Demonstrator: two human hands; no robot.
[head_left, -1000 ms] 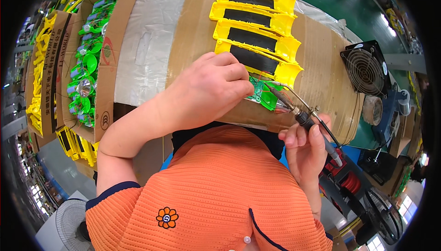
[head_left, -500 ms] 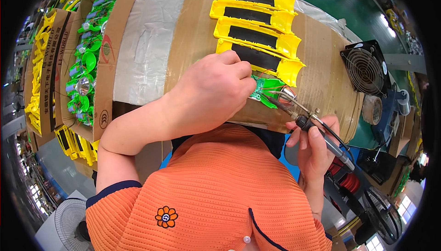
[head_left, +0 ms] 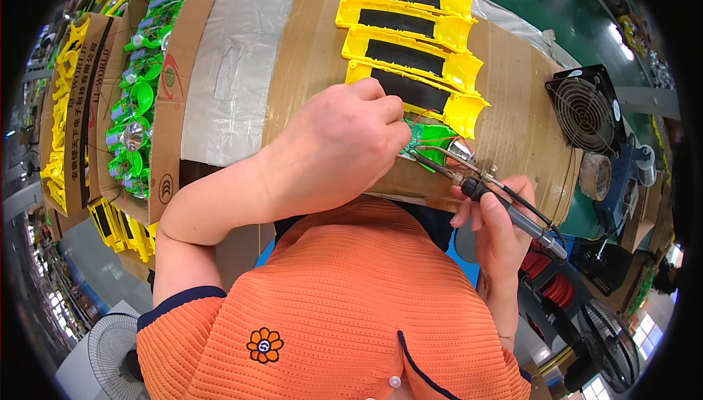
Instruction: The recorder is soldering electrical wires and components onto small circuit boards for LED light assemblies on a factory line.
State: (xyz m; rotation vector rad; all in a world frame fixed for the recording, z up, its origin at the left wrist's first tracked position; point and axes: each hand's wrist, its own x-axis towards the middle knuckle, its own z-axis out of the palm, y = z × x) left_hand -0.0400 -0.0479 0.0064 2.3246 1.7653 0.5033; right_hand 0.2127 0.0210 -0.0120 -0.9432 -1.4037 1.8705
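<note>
My right hand (head_left: 499, 233) grips a soldering iron (head_left: 521, 220) with a dark grey handle and a thin metal tube fixed alongside. Its tip reaches the edge of a small green circuit board (head_left: 415, 135), which sits on a bright green plastic part (head_left: 433, 157). Thin red wires run from the board toward a shiny reflector cup (head_left: 460, 150). Beside the board, my left hand (head_left: 343, 147) is closed, its fingertips curled out of sight; what they pinch is hidden. Just beyond lies the closest of several yellow plastic shells (head_left: 463, 111) with black panels.
Cardboard sheeting (head_left: 307, 49) covers the table. At left stands a carton (head_left: 192, 56) of green lamp parts, beside another box (head_left: 82, 107) of yellow parts. A square black fan (head_left: 584, 111) and a tape roll (head_left: 594, 175) stand at right.
The soldering iron has shifted slightly left and its tip now meets the board's edge. My right hand has moved a little with it. My left hand has barely moved.
</note>
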